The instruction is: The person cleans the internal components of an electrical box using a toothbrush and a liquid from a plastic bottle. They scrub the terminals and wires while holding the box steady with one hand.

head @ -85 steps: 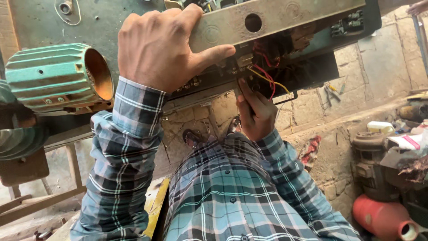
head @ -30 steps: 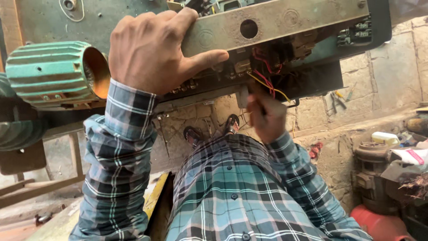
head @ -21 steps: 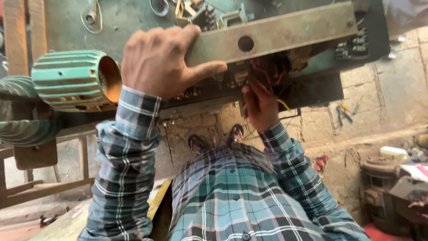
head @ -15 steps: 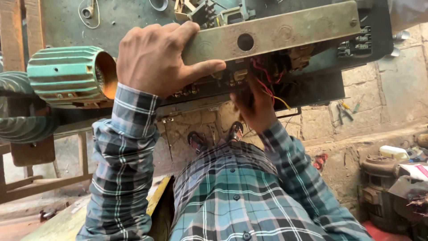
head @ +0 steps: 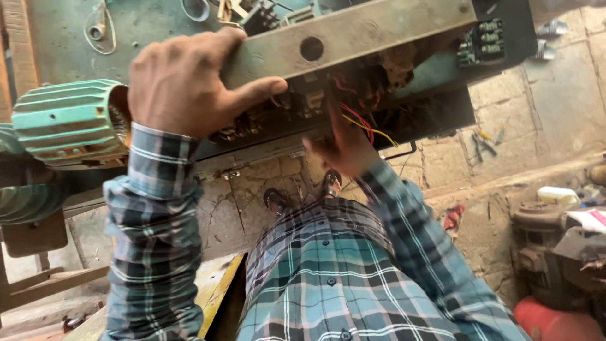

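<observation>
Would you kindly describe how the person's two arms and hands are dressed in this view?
Both hands are bare, with no gloves, rings or watch to be seen. The left hand comes out of a buttoned cuff of a long plaid sleeve in teal, dark grey and white. The right hand has the same plaid sleeve, which matches the buttoned shirt.

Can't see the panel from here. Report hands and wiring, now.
Left hand gripping the metal bar. Right hand up in the wires beneath it; grip hidden. Green motor beside left wrist.
</observation>
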